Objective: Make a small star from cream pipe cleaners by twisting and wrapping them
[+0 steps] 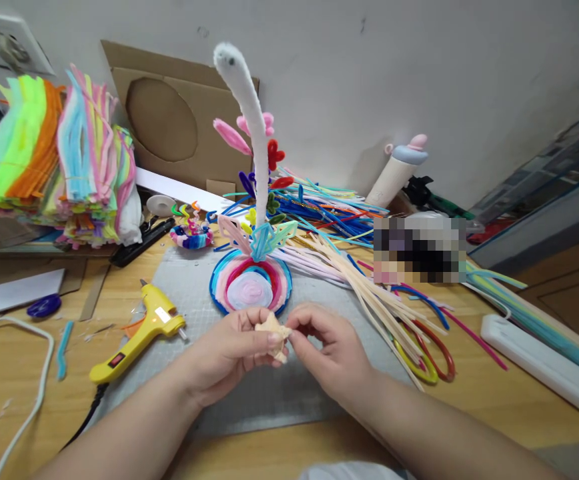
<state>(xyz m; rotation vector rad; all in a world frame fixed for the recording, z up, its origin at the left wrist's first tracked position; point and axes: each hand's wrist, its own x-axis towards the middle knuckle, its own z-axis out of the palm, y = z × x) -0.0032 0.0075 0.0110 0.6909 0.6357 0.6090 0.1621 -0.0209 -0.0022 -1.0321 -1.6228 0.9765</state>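
A small beige fuzzy piece point(272, 325), apparently shaped from pipe cleaner, is pinched between the thumb and fingers of my left hand point(222, 357). From the other side, the fingertips of my right hand point(337, 353) close on its right edge. Just behind both hands stands a pipe cleaner ornament. Its round base point(216, 283) has blue, pink and white rings, with pastel looped petals point(264, 241) above. A tall white fuzzy stem point(254, 113) rises from it, with small coloured loops beside it. My fingers partly hide the beige piece.
A yellow glue gun point(154, 327) lies on the grey mat point(249, 407) to the left. Beige pipe cleaners point(364, 280) spread to the right, near a white power strip point(539, 363). Bundled pipe cleaners point(79, 147), cardboard point(209, 113) and a bottle point(397, 173) stand behind.
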